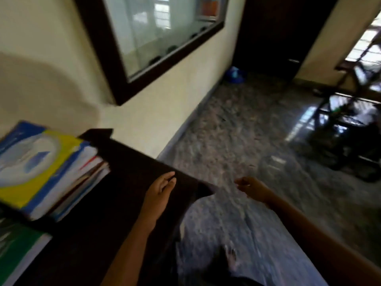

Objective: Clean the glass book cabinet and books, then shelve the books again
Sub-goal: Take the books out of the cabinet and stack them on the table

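left hand point(160, 190) is flat, empty, over a corner of the dark table point(127, 172); right hand point(252, 187), just off the table, is loosely curled, blur hiding any pinch. books point(47, 168) lie stacked at the table's left, glass cabinet point(162, 32) above it; a hurried grab could topple that uneven stack.

Lighting: dim interior, daylight from a window point(369, 46) far beyond the right hand point(253, 188), glare patches on the polished floor point(237, 124) ahead of it, pale reflections in the cabinet glass point(165, 32) above the left hand point(160, 190). Shadow: broad soft shade on the wall point(41, 85) left of that hand. Quality: motion blur throughout; edges bowed.
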